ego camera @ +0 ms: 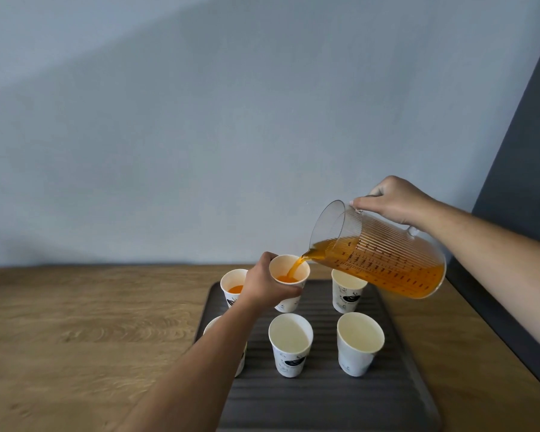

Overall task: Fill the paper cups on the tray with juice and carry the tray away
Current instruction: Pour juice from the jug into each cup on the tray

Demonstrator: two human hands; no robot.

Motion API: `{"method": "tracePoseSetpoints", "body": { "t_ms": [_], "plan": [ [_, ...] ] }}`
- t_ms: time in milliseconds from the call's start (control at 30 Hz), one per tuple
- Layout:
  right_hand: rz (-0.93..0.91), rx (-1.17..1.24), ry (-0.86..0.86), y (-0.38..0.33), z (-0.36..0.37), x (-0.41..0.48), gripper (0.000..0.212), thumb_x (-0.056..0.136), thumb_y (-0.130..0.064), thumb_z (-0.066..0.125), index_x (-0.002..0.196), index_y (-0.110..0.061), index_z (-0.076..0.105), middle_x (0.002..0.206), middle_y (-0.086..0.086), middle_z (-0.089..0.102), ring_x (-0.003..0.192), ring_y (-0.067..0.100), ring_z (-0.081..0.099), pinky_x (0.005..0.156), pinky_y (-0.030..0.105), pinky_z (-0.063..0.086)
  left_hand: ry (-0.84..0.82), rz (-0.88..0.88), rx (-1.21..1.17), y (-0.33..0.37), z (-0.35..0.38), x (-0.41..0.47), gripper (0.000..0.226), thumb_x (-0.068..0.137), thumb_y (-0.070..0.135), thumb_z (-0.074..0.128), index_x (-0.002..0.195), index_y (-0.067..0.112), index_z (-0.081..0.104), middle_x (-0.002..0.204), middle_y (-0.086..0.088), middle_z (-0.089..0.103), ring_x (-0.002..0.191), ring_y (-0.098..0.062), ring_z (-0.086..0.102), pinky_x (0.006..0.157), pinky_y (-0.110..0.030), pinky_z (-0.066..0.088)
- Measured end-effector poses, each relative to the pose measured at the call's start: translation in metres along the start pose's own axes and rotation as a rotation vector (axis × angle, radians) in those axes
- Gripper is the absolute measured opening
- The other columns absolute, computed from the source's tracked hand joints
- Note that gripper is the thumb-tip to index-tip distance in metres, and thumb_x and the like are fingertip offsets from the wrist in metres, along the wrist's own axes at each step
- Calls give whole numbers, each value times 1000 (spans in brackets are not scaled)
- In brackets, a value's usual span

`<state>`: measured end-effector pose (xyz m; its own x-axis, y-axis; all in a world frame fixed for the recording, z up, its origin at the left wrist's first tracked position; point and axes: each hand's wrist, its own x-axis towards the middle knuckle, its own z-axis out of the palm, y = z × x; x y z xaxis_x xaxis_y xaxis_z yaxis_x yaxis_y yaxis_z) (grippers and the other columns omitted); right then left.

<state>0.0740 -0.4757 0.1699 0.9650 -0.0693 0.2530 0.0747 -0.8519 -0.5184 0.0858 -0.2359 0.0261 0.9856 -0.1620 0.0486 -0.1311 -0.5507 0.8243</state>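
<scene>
1. While your right hand (pixel 393 201) tips the clear jug (pixel 381 263) by its handle, fingers (pixel 365 202) curled round it, juice runs from the spout into the middle cup (pixel 282 267) of the far row.
2. Your left hand (pixel 264 285) grips that cup – thumb behind, fingers wrapped round the near wall – at the far end of the dark tray (pixel 325 400), which lies toward the right edge of the desk (pixel 91 322).
3. Paper walls are thin and soft, so hold the body lightly; a squeeze near the rim would likely buckle it.
4. The far-left cup (pixel 233 280) has juice. The far-right cup (pixel 346 291), near-middle cup (pixel 290 344) and near-right cup (pixel 359 341) look empty.
5. Once loaded, the tray will probably be heavy and prone to slosh — grip both side edges and carry it level.
</scene>
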Motion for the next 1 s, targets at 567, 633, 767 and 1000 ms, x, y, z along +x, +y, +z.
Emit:
{"method": "tracePoseSetpoints", "body": {
  "t_ms": [567,633,767,1000],
  "plan": [
    [25,37,5,5,1,-1,55,77,-44,67,42,-21,30,41,-5,25,38,13,25,62,33,39,-7,0,-24,1,1,-1,75,63,36,85,124,23,45,119,1,58,106,-19,56,77,-29,44],
    [48,68,10,7,2,-2,54,76,-44,66,44,-20,30,44,-3,25,39,13,24,61,32,38,-1,0,-36,1,1,-1,73,62,36,85,123,23,45,118,1,59,105,-19,56,76,-29,44],
    [112,181,60,12,0,-4,52,76,-43,67,50,-20,29,47,-3,23,40,13,20,51,28,24,7,4,-44,4,2,2,72,62,36,84,121,23,46,116,2,60,103,-19,57,77,-29,45],
    [233,456,155,29,-10,-14,39,76,-39,64,54,-19,37,49,1,26,43,16,19,48,28,19,-5,7,-20,9,5,8,71,64,34,84,122,20,45,116,0,58,103,-21,57,81,-32,49]
  ]
}}
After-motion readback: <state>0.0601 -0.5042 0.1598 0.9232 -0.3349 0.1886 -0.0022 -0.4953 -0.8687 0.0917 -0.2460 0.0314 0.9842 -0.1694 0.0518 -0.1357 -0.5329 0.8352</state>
